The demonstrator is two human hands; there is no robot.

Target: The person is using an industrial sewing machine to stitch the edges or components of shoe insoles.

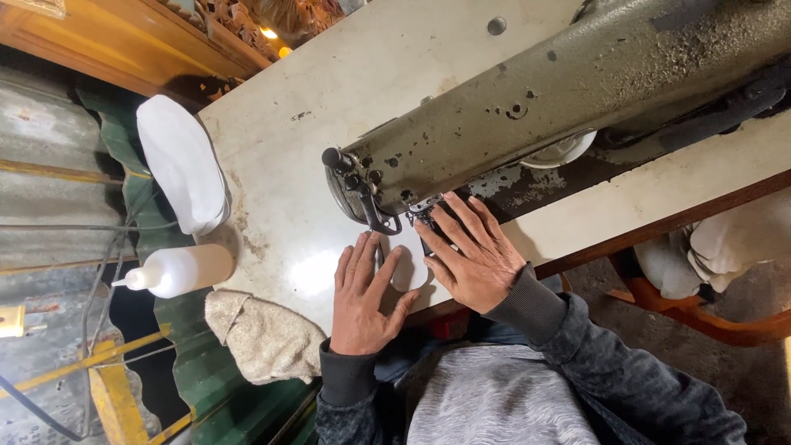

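A worn olive-green sewing machine (544,99) lies across a cream table (329,99). A small white piece of material (406,265) rests flat on the table under the machine's needle end. My left hand (365,293) lies flat on the table with its fingers spread, pressing the left edge of the white piece. My right hand (471,252) presses flat on the piece's right side, its fingertips close to the presser foot (422,216). Neither hand grips anything.
A stack of white pieces (181,163) sits at the table's left edge. Beside it lie a white squeeze bottle (177,270) and a beige rag (264,336). Green corrugated sheeting (206,371) lies below the table edge. White bundles (725,243) rest at the right.
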